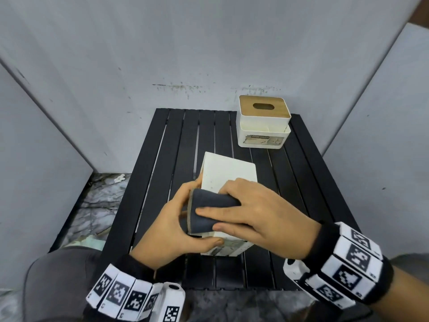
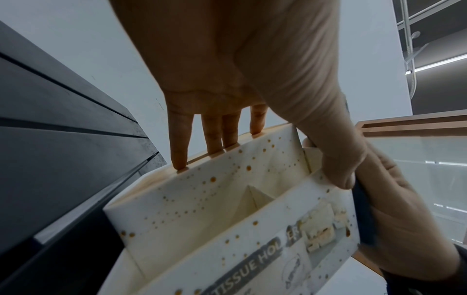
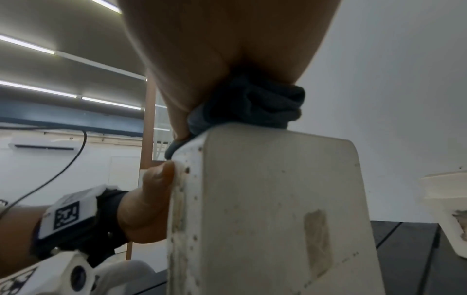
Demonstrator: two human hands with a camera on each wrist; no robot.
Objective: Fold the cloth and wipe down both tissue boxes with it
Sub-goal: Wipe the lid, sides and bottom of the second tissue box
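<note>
Black slatted table [image 1: 176, 145] is hosting the wipe: folded cloth [image 1: 210, 213] is being pressed by the right hand [image 1: 260, 212] on the tipped near box [image 1: 228, 173], left hand [image 1: 181, 226] gripping it, while the wood-lidded box [image 1: 263, 123] at one o'clock is waiting.

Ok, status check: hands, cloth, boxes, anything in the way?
Left hand grips near tissue box, tipped on its side. Right hand presses folded cloth on it. Far tissue box untouched, upright. Nothing blocking.
</note>
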